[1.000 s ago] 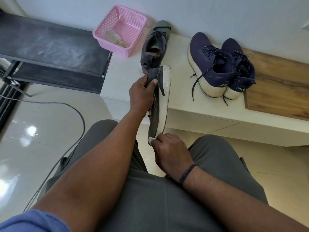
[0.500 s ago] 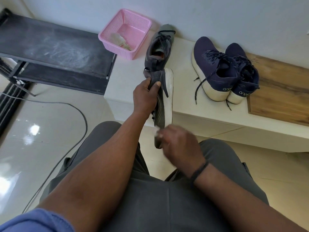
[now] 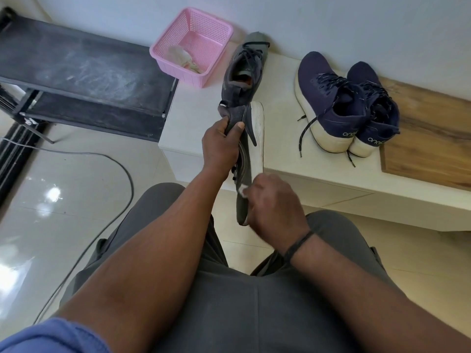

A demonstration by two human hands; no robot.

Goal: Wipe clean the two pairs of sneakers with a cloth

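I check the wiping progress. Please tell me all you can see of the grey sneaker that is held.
The grey sneaker has a dark fabric upper and white sole, turned on its side, heel away from the person, over the white bench edge. The left hand grips its heel; the right hand presses a white cloth near the toe.

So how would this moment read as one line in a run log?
step: wiping grey sneaker | left hand: grips its heel | right hand: rubs cloth near toe | other grey sneaker, navy pair: on ledge

Home entryway, glossy cream floor tiles (image 3: 76,189), low white ledge (image 3: 193,115) holding navy knit sneakers (image 3: 344,105), dusty black metal rack (image 3: 84,70), pink plastic basket (image 3: 193,44)
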